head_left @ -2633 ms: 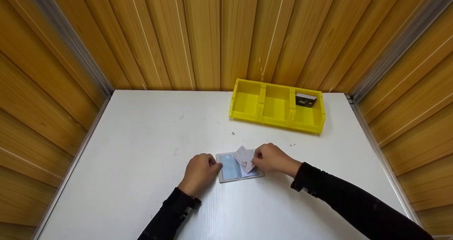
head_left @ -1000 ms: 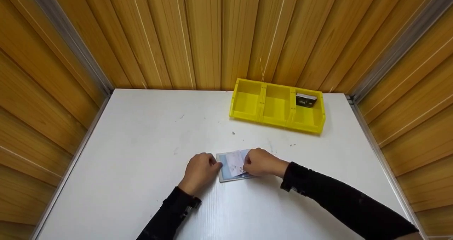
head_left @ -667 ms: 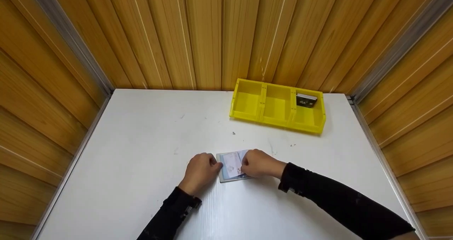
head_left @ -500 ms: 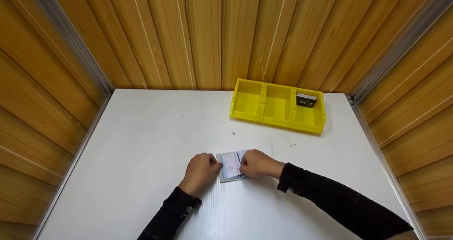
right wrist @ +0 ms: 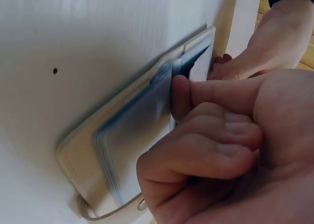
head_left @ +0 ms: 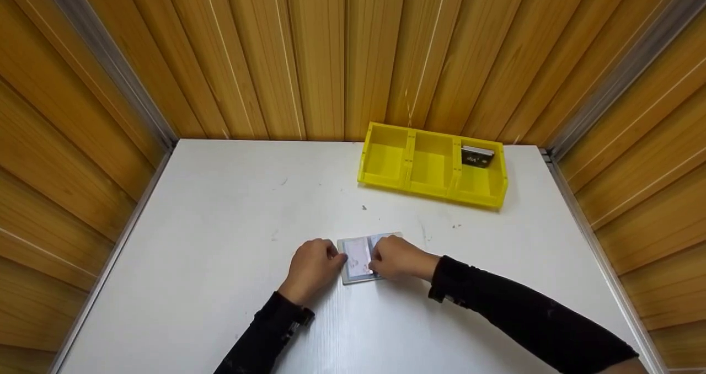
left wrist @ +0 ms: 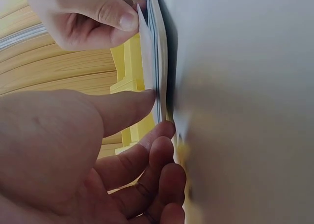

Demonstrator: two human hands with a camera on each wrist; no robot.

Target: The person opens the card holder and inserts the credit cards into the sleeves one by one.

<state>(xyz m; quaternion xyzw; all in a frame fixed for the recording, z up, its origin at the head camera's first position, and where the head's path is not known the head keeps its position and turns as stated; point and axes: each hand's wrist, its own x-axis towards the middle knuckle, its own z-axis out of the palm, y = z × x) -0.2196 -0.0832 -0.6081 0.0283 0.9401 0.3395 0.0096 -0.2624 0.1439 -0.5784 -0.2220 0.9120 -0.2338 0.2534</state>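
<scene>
A card holder [right wrist: 81, 157] with a pale cover and clear plastic sleeves [right wrist: 135, 128] lies spread open on the white table. My left hand [head_left: 313, 266] pinches its left edge, thumb on top and fingertips underneath, as the left wrist view shows. A pale card with small pink prints [head_left: 357, 255] lies over the left-hand sleeve, roughly in line with it. My right hand [head_left: 404, 258] pinches this card at its right edge, near the fold, with thumb and curled forefinger. That hand covers much of the right-hand sleeves. A strap with a metal snap [right wrist: 142, 204] shows at the cover's edge.
A yellow bin [head_left: 430, 193] with three compartments stands at the back right of the table [head_left: 231, 208]. Its right compartment holds a black card stack [head_left: 476, 158] with white lettering. Wood-patterned panels [head_left: 314, 59] enclose the back and sides.
My right hand has moved left with the card, which was tilted across the middle and right side and now lies straighter over the left sleeve. The left hand has stayed in place.
</scene>
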